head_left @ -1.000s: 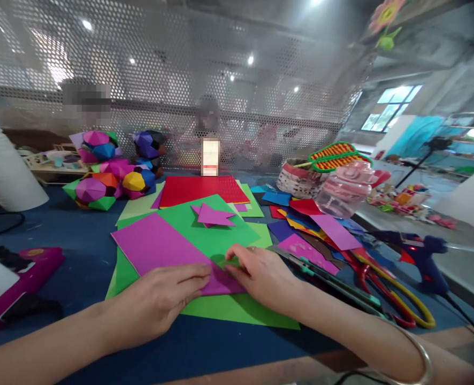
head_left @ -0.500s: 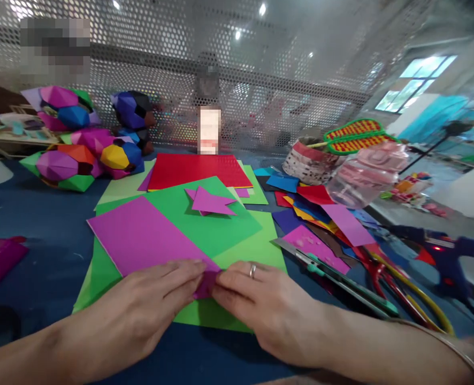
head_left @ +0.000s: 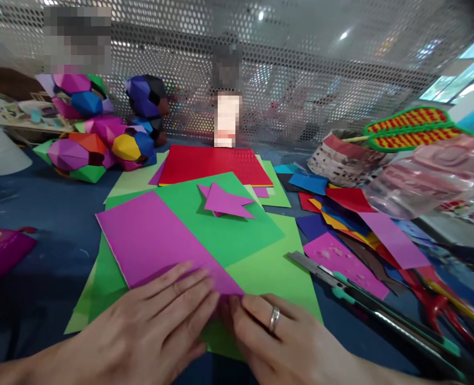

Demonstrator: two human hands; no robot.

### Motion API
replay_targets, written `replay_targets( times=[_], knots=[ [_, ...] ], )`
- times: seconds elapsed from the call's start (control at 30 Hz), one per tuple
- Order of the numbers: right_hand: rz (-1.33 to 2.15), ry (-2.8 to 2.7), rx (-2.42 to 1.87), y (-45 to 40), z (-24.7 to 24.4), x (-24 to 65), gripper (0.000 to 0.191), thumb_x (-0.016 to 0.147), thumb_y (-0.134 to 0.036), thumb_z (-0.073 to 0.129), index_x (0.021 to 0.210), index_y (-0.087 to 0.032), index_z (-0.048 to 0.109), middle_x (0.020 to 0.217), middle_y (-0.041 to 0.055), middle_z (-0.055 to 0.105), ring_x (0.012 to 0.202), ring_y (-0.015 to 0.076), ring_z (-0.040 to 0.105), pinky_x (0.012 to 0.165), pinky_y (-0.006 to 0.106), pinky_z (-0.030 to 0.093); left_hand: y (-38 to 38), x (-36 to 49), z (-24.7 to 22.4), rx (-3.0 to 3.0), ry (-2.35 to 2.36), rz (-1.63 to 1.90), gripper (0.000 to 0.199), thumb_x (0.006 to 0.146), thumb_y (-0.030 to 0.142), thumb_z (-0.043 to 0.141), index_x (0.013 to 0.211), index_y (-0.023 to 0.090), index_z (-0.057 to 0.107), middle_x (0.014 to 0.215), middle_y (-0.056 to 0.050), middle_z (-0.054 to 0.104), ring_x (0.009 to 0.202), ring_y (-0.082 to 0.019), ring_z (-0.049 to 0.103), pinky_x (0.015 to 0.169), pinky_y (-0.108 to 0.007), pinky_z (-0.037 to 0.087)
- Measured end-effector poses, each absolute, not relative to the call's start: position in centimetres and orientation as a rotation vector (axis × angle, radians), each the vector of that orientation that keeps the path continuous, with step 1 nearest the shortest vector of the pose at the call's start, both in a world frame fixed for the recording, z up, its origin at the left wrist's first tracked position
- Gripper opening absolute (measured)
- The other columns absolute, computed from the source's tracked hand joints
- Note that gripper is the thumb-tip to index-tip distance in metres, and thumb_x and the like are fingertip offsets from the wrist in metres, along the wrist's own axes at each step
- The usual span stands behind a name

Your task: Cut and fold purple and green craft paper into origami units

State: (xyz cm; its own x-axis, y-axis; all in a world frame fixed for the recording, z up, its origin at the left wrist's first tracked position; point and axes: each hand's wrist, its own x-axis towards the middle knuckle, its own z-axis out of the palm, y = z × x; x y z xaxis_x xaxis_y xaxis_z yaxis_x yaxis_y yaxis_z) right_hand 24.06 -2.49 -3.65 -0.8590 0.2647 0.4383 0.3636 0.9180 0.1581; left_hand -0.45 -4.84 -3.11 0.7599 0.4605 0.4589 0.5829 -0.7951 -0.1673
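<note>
A sheet of purple paper [head_left: 152, 235] lies at a slant over green sheets. My left hand [head_left: 160, 315] rests flat on its near edge, fingers stretched out. At the paper's near right corner, my right hand [head_left: 277, 331], with a ring on one finger, pinches the edge between thumb and fingers; the fingertips partly hide that corner. Beneath are a darker green sheet [head_left: 216, 214] and a light green sheet [head_left: 269, 267]. A pointed purple paper cutout [head_left: 229, 203] lies on the darker green sheet, beyond my hands.
A utility knife [head_left: 365, 299] with its blade out lies right of the sheets, near red-handled scissors [head_left: 441, 310]. Paper scraps [head_left: 345, 262] spread behind it. Red paper [head_left: 216, 166], folded paper balls [head_left: 80, 149], a basket [head_left: 341, 158] and a clear pink container [head_left: 425, 176] stand farther back.
The view has shifted left and closer. My left hand's fingers lie flatter along the purple paper's near edge. My right hand still pinches the corner.
</note>
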Motion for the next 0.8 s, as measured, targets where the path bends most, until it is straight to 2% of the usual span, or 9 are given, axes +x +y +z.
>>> replay_targets(
  times=[0.1,0.17,0.27,0.37,0.47,0.57,0.67,0.8],
  knots=[
    [-0.339,-2.667,-0.466,-2.5,-3.9,24.0,0.034,0.098,-0.009,0.041,0.096,-0.014,0.075,0.098,0.0077,0.073,0.093,0.0191,0.062,0.077,0.029,0.055,-5.2,-0.2,-3.5,-2.672,-0.759,-0.650,0.029,0.099,0.016,0.049,0.119,0.017,0.070,0.123,-0.002,0.073,0.118,-0.019,0.066,0.113,-0.032,0.046],
    [-0.340,-2.658,-0.466,-2.5,-3.9,24.0,0.037,0.098,-0.009,0.038,0.097,-0.014,0.075,0.098,0.0081,0.073,0.093,0.0189,0.063,0.076,0.029,0.055,-5.4,-0.2,-3.7,-2.683,-0.791,-0.636,0.027,0.100,0.018,0.049,0.114,0.016,0.072,0.119,-0.003,0.075,0.112,-0.018,0.068,0.109,-0.029,0.049],
    [-0.371,-2.632,-0.467,-2.6,-3.8,24.0,0.045,0.098,-0.006,0.031,0.097,-0.014,0.075,0.095,0.0068,0.074,0.091,0.0181,0.063,0.074,0.028,0.054,-5.6,-0.1,-4.1,-2.673,-0.846,-0.602,0.028,0.102,0.023,0.048,0.112,0.015,0.073,0.116,-0.005,0.075,0.107,-0.019,0.069,0.104,-0.029,0.053],
    [-0.425,-2.650,-0.464,-2.8,-3.6,23.8,0.043,0.097,-0.007,0.033,0.096,-0.015,0.075,0.094,0.0065,0.074,0.091,0.0188,0.063,0.072,0.029,0.053,-5.8,-0.2,-4.7,-2.680,-0.812,-0.640,0.032,0.101,0.029,0.047,0.110,0.015,0.074,0.120,-0.008,0.074,0.114,-0.023,0.066,0.107,-0.033,0.051],
    [-0.448,-2.684,-0.457,-2.9,-3.5,23.8,0.036,0.096,-0.010,0.040,0.097,-0.014,0.075,0.096,0.0085,0.074,0.091,0.0201,0.064,0.070,0.029,0.053,-6.2,-0.3,-5.3,-2.732,-0.845,-0.671,0.036,0.097,0.027,0.048,0.123,0.013,0.069,0.122,-0.010,0.072,0.120,-0.026,0.062,0.108,-0.034,0.049],
    [-0.408,-2.680,-0.431,-2.8,-3.5,24.0,0.035,0.096,-0.009,0.041,0.098,-0.015,0.075,0.098,0.0077,0.075,0.092,0.0198,0.065,0.073,0.029,0.054,-6.4,-0.3,-5.7,-2.746,-0.930,-0.676,0.047,0.092,0.020,0.049,0.138,0.017,0.060,0.123,-0.007,0.072,0.120,-0.026,0.062,0.106,-0.034,0.050],
    [-0.336,-2.654,-0.446,-2.7,-3.7,24.2,0.032,0.096,-0.010,0.044,0.096,-0.018,0.075,0.099,0.0049,0.075,0.092,0.0185,0.066,0.079,0.030,0.055,-6.6,-0.4,-5.9,-2.755,-0.933,-0.670,0.049,0.091,0.024,0.051,0.138,0.021,0.060,0.127,-0.005,0.070,0.121,-0.027,0.061,0.105,-0.035,0.051],
    [-0.352,-2.682,-0.406,-2.7,-3.7,24.3,0.028,0.096,-0.011,0.048,0.099,-0.017,0.075,0.100,0.0048,0.075,0.092,0.0191,0.065,0.081,0.031,0.054,-6.5,-0.4,-5.7,-2.765,-0.896,-0.749,0.048,0.092,0.035,0.049,0.134,0.017,0.062,0.126,-0.009,0.070,0.122,-0.030,0.059,0.104,-0.037,0.052]
  ],
)
